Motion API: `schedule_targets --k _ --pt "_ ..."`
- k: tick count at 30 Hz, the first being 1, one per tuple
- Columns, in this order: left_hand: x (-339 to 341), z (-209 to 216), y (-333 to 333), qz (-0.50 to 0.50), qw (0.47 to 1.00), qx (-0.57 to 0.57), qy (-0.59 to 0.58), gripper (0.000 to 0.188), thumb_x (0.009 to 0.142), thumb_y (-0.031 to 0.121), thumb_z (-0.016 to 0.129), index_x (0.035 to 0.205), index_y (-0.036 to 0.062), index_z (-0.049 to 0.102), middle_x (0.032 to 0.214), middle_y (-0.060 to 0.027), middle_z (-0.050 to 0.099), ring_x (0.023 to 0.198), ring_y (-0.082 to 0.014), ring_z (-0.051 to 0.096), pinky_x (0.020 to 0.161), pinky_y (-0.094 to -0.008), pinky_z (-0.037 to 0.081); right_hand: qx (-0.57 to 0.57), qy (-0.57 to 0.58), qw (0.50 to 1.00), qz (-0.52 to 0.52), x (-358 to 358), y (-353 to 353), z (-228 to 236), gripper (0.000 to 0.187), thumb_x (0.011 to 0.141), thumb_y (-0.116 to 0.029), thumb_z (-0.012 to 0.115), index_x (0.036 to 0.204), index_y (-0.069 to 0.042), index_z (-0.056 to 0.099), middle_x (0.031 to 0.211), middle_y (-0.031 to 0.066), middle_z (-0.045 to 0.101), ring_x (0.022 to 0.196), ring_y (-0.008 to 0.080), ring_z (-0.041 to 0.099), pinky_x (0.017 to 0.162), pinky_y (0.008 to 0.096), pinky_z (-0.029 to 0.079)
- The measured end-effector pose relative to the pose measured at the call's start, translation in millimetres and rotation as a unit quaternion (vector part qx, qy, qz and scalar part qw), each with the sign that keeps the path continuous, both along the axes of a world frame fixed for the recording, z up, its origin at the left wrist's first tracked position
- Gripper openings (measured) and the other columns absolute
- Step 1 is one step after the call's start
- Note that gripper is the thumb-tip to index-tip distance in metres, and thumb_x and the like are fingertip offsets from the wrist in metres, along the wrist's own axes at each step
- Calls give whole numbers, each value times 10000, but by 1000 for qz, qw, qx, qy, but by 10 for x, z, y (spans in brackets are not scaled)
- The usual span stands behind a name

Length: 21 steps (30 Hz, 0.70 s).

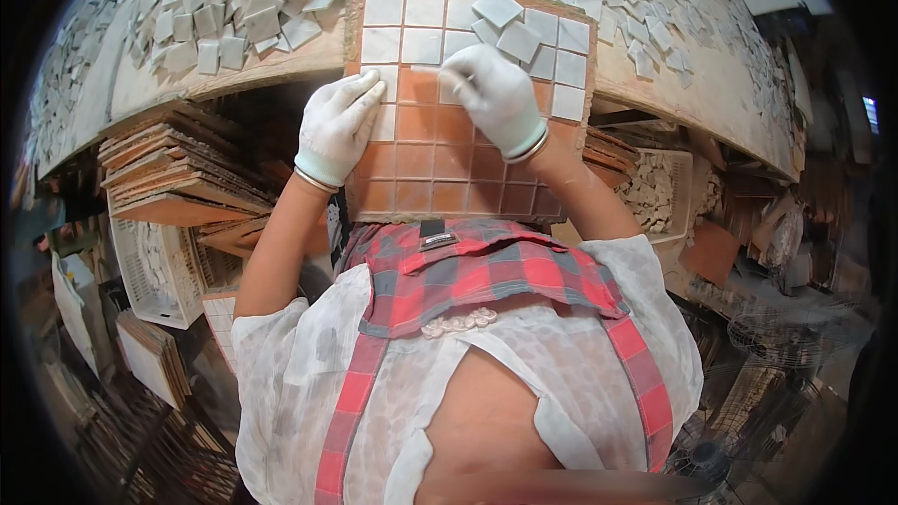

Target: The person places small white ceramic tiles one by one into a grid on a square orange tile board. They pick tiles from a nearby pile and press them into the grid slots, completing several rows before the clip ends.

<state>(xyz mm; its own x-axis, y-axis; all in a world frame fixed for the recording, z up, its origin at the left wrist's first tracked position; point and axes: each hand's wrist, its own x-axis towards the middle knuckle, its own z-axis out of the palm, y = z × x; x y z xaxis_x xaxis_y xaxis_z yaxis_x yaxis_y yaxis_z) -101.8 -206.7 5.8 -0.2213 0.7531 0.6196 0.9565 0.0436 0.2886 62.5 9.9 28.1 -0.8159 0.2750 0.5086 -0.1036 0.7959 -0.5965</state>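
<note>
A board with a terracotta-coloured grid (435, 164) lies before me, its far rows and part of the left column filled with square white tiles (423, 45). My left hand (339, 123), in a white glove, has its fingers drawn together, with the tips at a white tile in the left column; whether they pinch anything is hidden. My right hand (494, 98), gloved too, is curled over the middle of the grid, slightly blurred. A thin white tile edge (426, 68) shows at its fingertips. Beyond it, several loose white tiles (498, 7) lie atop the laid ones.
Heaps of loose white tiles (253, 9) cover the table (290, 61) behind and beside the board. Stacked terracotta boards (178, 168) stand at left above a white plastic crate (154, 271). Another crate (687, 192) holding pale pieces sits at right. A wire fan guard (795, 318) is at lower right.
</note>
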Motion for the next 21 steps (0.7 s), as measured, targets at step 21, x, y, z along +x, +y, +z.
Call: schedule_targets --k 21 --pt "102 231 432 -16 994 48 -96 281 846 59 808 1121 57 756 1085 -126 717 980 -316 706 863 -381 581 226 -54 951 -205 114 219 47 447 859 -379 849 1183 -110 697 1191 85 653 1085 290 658 926 449 535"
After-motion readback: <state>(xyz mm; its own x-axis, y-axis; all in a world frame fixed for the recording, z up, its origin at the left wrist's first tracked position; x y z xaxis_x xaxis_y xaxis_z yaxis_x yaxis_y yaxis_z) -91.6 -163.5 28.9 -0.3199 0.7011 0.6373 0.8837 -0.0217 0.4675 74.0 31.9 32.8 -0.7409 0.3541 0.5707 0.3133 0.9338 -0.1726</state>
